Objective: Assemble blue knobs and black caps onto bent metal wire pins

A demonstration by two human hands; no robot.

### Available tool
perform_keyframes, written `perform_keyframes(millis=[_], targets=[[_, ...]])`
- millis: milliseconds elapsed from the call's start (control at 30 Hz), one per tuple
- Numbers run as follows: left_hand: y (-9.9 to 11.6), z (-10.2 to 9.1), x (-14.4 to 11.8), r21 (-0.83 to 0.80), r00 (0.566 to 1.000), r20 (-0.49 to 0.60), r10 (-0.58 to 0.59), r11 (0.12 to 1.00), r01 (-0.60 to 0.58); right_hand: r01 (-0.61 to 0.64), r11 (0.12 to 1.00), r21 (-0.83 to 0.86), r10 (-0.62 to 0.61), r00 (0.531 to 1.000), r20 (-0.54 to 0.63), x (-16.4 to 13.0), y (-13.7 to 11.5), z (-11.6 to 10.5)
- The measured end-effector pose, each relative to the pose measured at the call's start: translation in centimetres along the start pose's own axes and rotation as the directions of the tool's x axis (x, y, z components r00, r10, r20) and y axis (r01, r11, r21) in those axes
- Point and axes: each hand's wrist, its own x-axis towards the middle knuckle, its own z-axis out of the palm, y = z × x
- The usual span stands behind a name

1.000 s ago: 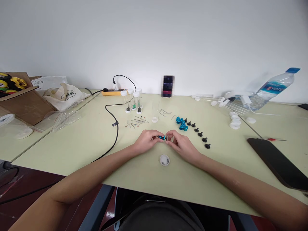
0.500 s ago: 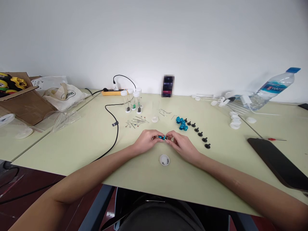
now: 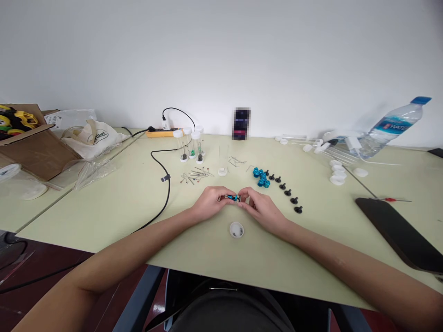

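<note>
Between my two hands is a small blue-and-black metal part [image 3: 233,198], lying crosswise above the table. My left hand [image 3: 211,203] pinches its left end, where a thin metal rod shows by the fingers. The fingertips of my right hand [image 3: 258,206] close on its right end; the finest details there are too small to tell. Below them sits a round white cap [image 3: 236,229] with a few tiny dark metal pieces in it. To the right lie several blue metal knobs [image 3: 261,177] and a curved row of black flanged pieces [image 3: 288,192].
Thin metal bits [image 3: 197,174] and bent hex keys [image 3: 236,161] lie behind my hands. Clear tubes [image 3: 196,144] stand further back. A black cable [image 3: 169,193] runs on the left. At the right are a dark phone-like slab [image 3: 398,233], white caps [image 3: 338,175] and a water bottle [image 3: 394,127].
Almost nothing differs. Both hands stay on the blue-and-black part, with at most a slight shift of the right fingertips.
</note>
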Motion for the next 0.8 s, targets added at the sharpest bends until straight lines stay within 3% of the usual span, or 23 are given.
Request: perform_keyframes(millis=[800], targets=[[0.01,0.03,-0.04,0.002,1.000,-0.002,0.006,1.000,-0.006,0.014,1.000,-0.016,-0.014,1.000,0.003,0.00,0.01,-0.04]])
